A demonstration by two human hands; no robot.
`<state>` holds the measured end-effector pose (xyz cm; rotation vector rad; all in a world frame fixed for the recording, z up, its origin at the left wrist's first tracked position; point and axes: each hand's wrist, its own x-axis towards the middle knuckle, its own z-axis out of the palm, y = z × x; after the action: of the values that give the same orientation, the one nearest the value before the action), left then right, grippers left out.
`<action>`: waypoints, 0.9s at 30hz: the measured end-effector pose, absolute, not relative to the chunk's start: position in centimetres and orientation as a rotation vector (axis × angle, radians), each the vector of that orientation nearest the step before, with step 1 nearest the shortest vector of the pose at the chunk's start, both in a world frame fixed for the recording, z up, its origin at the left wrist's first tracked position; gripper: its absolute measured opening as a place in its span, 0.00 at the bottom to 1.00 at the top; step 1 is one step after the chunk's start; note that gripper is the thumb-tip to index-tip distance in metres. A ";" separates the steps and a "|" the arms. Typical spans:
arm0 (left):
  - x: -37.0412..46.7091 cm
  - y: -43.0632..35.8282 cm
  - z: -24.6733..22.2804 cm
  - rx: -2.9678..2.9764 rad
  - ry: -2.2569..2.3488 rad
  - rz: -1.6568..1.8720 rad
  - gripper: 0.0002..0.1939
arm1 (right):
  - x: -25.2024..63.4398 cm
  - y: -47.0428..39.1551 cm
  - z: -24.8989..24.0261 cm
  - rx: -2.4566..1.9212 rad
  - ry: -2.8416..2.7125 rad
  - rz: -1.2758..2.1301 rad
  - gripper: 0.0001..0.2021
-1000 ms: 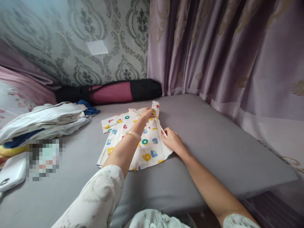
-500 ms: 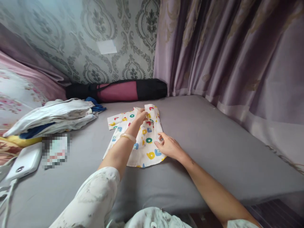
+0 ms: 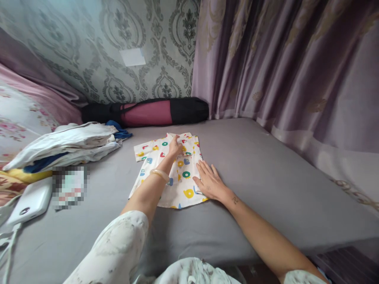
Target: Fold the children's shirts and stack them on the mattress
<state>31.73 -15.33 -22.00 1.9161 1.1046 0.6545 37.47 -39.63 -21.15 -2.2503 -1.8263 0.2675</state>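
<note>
A small white shirt [image 3: 166, 189] printed with coloured letters lies on the bed, its collar toward the wall. The left sleeve sticks out to the side, while the right side is folded inward over the body. Near the collar, my left hand [image 3: 175, 146] rests on the cloth with fingers stretched out, some of them partly hidden. My right hand [image 3: 209, 181] lies flat on the folded right edge, fingers spread.
Beneath everything is a grey bed sheet [image 3: 266, 189]. A pile of clothes [image 3: 74, 144] and a white power bank [image 3: 32, 201] with a cable lie on the left. Along the wall rests a black and maroon long bag [image 3: 148, 112]. Purple curtains [image 3: 251, 59] hang at the right.
The flap near the collar has come down onto the shirt under my left hand. My right hand has gone from curled fingers to lying flat and spread on the edge.
</note>
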 end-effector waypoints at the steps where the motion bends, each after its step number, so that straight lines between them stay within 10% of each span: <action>1: 31.8 -15.1 -22.3 2.037 1.107 0.643 0.25 | 37.4 -39.7 -21.3 -2.247 -1.844 0.288 0.33; 27: 27.7 -25.6 -21.5 2.837 0.781 0.111 0.26 | 42.5 -28.5 -19.8 -2.226 -1.786 0.234 0.25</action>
<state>27.69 -25.57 -21.49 2.8372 0.7814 0.1115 42.54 -28.46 -19.78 -2.2261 -1.7862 0.2341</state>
